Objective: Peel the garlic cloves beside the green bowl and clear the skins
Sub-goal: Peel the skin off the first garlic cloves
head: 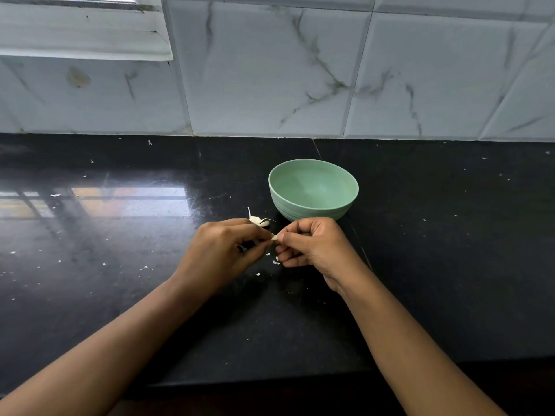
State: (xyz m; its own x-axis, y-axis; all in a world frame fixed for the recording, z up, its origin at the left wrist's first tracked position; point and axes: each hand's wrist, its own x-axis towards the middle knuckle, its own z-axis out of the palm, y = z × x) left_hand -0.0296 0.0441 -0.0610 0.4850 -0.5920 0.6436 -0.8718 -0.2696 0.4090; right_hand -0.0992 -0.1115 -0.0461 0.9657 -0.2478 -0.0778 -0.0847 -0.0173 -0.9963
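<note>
A pale green bowl point(313, 189) stands empty on the black counter. Just in front of it my left hand point(223, 250) and my right hand point(310, 246) meet, and both pinch one small garlic clove point(274, 238) between fingertips and thumbs. Only a pale tip of the clove shows between them. Another clove with loose papery skin point(259, 220) lies on the counter to the left of the bowl, just behind my left hand. Small white skin flakes point(275, 261) lie under my hands.
The glossy black counter point(435, 265) runs to a marbled tile wall point(300, 70) at the back. Its front edge is near the bottom of the view. Tiny white flecks are scattered over the left side. A window sill sits at the upper left.
</note>
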